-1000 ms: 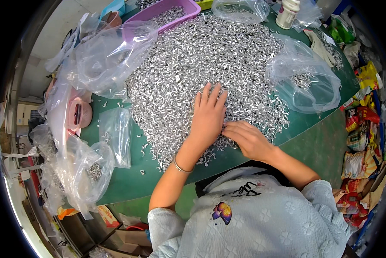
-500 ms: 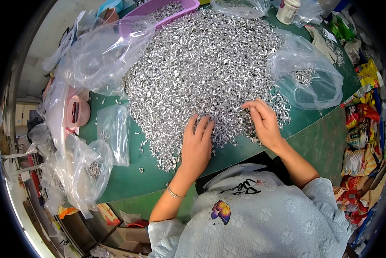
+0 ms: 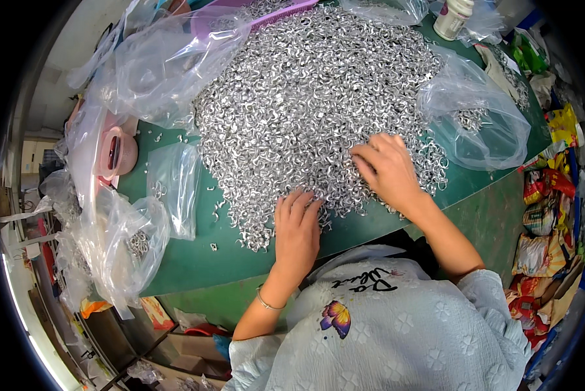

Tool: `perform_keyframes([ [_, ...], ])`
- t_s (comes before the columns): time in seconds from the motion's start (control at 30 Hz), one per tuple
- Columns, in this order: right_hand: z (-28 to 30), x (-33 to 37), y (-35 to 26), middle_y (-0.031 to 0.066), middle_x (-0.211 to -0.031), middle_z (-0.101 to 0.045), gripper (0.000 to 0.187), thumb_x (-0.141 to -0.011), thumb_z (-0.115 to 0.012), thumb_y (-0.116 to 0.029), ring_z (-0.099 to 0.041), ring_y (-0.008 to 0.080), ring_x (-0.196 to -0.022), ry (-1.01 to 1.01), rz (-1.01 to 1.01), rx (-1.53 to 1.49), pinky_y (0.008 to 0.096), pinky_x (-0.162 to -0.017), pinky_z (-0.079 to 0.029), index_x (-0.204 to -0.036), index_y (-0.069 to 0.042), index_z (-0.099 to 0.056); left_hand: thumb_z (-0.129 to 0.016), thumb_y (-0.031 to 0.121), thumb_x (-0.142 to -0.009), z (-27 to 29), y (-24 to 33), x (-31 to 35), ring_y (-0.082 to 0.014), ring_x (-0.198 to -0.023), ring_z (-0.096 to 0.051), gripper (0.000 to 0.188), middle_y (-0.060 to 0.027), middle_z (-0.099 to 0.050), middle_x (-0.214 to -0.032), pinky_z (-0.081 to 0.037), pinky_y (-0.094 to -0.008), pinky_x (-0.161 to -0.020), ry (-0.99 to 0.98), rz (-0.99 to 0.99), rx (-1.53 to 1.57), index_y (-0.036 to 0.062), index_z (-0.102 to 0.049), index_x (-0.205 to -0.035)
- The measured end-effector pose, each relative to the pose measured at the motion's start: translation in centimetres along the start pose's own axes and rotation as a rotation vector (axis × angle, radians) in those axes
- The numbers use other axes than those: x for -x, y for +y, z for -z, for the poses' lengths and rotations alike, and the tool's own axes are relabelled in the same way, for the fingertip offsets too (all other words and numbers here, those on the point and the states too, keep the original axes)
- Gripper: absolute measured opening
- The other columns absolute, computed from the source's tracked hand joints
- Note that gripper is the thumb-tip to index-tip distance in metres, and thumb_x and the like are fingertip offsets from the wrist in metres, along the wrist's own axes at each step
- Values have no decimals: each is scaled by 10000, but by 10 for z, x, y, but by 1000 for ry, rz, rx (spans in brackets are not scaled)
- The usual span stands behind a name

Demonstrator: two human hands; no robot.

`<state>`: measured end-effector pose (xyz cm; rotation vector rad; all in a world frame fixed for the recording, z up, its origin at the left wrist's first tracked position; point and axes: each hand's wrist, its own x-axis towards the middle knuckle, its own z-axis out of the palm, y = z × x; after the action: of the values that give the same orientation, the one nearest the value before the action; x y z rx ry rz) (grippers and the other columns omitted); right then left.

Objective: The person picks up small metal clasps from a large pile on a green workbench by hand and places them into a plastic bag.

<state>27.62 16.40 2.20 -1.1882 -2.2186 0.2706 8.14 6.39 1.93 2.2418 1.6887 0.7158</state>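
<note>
A broad heap of small, curved silver metal pieces (image 3: 305, 98) covers the middle of the green table (image 3: 234, 267). At the heap's near edge, my left hand (image 3: 297, 228) rests with its fingers slightly spread and their tips among the pieces. Farther right, my right hand (image 3: 393, 173) lies over the heap, its fingers loosely bent and pointing left. A gap shows between its thumb and index finger, and I see nothing held there. Its other fingertips are partly hidden.
Clear plastic bags lie left (image 3: 156, 78) and right (image 3: 478, 124) of the heap. At the far left are a purple basket (image 3: 286, 14) and a pink cup (image 3: 128, 156). A white bottle (image 3: 453, 18) stands far right. Colourful packages (image 3: 543, 215) line the right side.
My right hand has moved up and left over the heap, its fingers reaching farther in. My left hand has drawn slightly back toward me. The view has shifted a little.
</note>
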Motion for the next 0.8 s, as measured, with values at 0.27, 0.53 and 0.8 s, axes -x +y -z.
perform_keyframes([
  [0.27, 1, 16, -25, 59, -755, -506, 159, -742, -681, -143, -489, 226, -754, -74, 65, -105, 363, -681, -352, -868, -67, -621, -656, 19, -759, -8, 2, -16, -268, -1012, -510, 320, -90, -551, -1071, -341, -404, -889, 141, 58, 85, 48, -579, -1069],
  [0.53, -12, 18, -29, 38, -713, -501, 96, -723, -675, -115, -487, 219, -735, -44, 71, -44, 352, -685, -345, -785, -63, -624, -687, 35, -733, -18, 0, -12, -245, -965, -515, 256, -67, -550, -996, -330, -371, -851, 167, 88, 39, 63, -577, -963],
  [0.8, -1, 19, -21, 60, -747, -577, 54, -740, -646, -56, -509, 229, -717, -43, -114, -89, 348, -679, -344, -780, -63, -610, -675, 16, -737, -11, -5, -4, -249, -958, -516, 234, -68, -551, -984, -328, -367, -850, 181, 139, 45, 68, -583, -946],
])
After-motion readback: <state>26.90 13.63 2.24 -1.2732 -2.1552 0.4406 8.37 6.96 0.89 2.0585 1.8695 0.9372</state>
